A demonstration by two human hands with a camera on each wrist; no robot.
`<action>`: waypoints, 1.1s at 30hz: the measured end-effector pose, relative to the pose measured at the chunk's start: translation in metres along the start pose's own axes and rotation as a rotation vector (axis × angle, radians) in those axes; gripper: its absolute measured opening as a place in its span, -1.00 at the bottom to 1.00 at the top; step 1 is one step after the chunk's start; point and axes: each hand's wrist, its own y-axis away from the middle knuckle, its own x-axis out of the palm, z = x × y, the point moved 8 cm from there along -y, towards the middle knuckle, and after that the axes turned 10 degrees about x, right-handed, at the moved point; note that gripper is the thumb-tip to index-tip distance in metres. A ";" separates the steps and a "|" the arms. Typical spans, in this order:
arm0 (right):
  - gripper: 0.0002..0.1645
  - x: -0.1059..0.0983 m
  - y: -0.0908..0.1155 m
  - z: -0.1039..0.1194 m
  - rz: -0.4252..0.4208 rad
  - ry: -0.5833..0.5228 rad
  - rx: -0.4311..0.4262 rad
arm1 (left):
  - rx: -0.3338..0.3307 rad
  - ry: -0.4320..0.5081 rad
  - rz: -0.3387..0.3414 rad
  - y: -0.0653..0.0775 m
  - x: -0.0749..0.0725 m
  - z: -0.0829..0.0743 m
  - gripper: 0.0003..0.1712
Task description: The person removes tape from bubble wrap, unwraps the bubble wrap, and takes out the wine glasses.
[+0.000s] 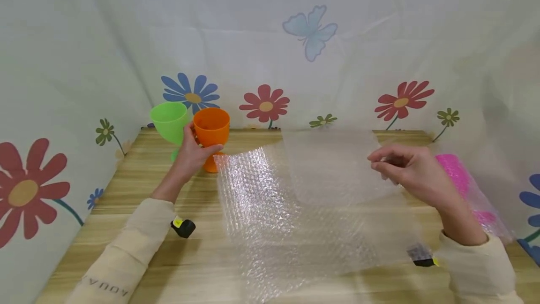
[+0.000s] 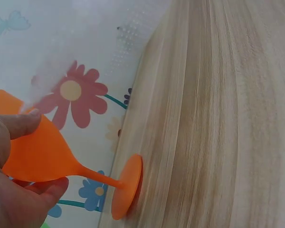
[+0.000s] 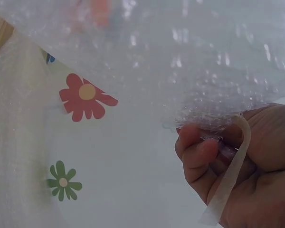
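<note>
My left hand (image 1: 195,151) grips the bowl of an orange goblet (image 1: 212,128), its stem and round foot (image 2: 127,187) pointing down toward the tabletop. The thumb lies across the bowl, at a corner of a clear bubble wrap sheet (image 1: 257,201). That sheet spans the space between both hands, above the table. On the other side, my right hand (image 1: 417,172) pinches the sheet's edge with curled fingers. A narrow translucent strip (image 3: 230,185) hangs over that palm in the right wrist view. Just left of the orange goblet stands a light green goblet (image 1: 168,118), partly hidden by my left hand.
A bright pink thing (image 1: 454,170) in clear wrap lies at the table's right side, behind my right forearm. The wood-grain table (image 1: 202,257) ends at a white flower-printed cloth (image 1: 244,50). One small black item (image 1: 183,228) with a yellow label shows beside my left sleeve.
</note>
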 end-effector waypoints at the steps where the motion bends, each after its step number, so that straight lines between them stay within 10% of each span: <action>1: -0.75 -0.002 0.001 0.001 -0.004 -0.010 -0.012 | -0.003 -0.002 -0.002 -0.001 0.000 0.002 0.12; 33: -0.57 -0.073 -0.008 -0.062 -0.158 0.088 0.386 | 0.012 -0.009 0.005 -0.010 -0.002 0.015 0.11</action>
